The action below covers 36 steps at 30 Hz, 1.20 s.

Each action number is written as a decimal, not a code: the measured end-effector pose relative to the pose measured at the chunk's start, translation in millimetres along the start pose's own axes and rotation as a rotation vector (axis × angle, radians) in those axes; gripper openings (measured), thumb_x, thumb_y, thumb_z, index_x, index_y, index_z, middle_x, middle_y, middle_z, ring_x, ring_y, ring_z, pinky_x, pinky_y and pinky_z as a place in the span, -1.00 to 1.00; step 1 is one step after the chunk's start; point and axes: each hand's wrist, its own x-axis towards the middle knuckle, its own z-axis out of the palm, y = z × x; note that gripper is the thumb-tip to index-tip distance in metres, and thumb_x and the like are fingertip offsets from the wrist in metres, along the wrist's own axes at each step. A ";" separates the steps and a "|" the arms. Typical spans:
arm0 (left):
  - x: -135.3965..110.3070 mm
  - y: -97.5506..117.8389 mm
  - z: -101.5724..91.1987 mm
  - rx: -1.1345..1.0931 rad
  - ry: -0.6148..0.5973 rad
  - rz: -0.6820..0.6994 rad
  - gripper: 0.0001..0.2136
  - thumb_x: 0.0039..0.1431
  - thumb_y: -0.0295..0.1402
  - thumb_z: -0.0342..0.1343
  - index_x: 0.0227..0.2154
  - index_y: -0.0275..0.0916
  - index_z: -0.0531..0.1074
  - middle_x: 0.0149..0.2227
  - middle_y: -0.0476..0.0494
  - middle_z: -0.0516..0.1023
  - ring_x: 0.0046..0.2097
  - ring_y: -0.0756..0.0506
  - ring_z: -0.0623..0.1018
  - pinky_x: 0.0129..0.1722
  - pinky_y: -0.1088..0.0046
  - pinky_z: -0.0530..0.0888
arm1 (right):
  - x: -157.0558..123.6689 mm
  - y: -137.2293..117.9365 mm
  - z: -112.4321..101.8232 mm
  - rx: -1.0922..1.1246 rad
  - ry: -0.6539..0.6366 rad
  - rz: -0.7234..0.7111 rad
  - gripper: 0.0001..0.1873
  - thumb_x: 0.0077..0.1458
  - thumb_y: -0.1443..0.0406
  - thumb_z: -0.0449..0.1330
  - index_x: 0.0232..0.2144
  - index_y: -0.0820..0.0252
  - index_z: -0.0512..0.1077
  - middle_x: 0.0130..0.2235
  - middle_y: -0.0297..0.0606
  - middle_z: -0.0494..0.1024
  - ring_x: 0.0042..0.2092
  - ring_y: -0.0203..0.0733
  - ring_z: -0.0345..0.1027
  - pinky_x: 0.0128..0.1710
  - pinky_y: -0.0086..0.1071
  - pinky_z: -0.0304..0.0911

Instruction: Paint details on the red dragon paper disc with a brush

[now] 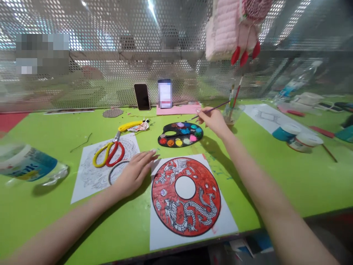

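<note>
My right hand (211,119) pinches a thin paintbrush (217,106), its tip over the far edge of a black paint palette (168,144). Blobs of red, orange, yellow, pink, blue and other paints sit in the palette's wells. My left hand (136,169) lies flat with fingers stretched out, beside the upper left of a sheet bearing a round dragon-and-phoenix picture (190,197). The ring's background is painted red; the dragon and phoenix are white and black, and the centre circle is white. Under the left wrist is part of a dark ring (110,175).
Scissors (110,152) and a yellow utility knife (129,126) lie left on a line-drawing sheet (85,180). A bottle (30,163) lies at far left. Two phones (142,96) stand against the mesh (110,73). Brushes stand in a water cup (229,117); paint jars (305,141) are right.
</note>
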 end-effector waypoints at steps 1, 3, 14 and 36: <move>-0.3 0.9 -0.1 0.012 -0.026 0.016 -0.54 0.43 -0.20 -0.35 0.23 -0.23 0.22 0.25 -0.21 0.35 0.26 -0.17 0.36 0.27 0.08 0.29 | -0.7 -1.2 0.5 -0.001 -0.004 -0.004 -0.80 0.27 0.24 0.19 -0.30 0.32 0.44 -0.44 -0.40 0.46 -0.49 -0.41 0.35 -0.49 -0.49 0.34; 0.2 2.5 0.4 0.035 -0.079 0.050 -0.52 0.43 -0.20 -0.38 0.24 -0.23 0.23 0.30 -0.19 0.27 0.31 -0.17 0.29 0.35 0.04 0.15 | -3.1 -4.8 1.3 0.005 -0.012 -0.012 -0.80 0.27 0.25 0.18 -0.32 0.32 0.43 -0.47 -0.42 0.45 -0.52 -0.42 0.34 -0.52 -0.51 0.31; -3.9 10.5 6.8 0.088 -0.245 0.103 -0.35 0.39 0.00 -0.37 0.35 -0.37 -0.06 0.32 -0.35 0.20 0.33 -0.23 0.25 0.39 0.03 0.01 | -9.0 -13.8 1.3 0.069 0.022 -0.029 -0.62 0.28 0.06 0.08 -0.48 0.16 0.36 -0.54 -0.27 0.49 -0.61 -0.31 0.34 -0.69 -0.48 0.13; -8.0 0.3 15.1 0.080 -0.172 0.094 -0.43 0.41 -0.07 -0.28 0.38 -0.15 -0.13 0.29 -0.18 0.29 0.29 -0.26 0.32 0.28 0.09 0.29 | 26.7 -16.5 36.7 -0.293 0.022 -0.249 -0.70 0.34 0.16 0.07 -0.30 0.26 0.45 -0.32 -0.29 0.51 -0.30 -0.28 0.42 -0.19 -0.29 0.38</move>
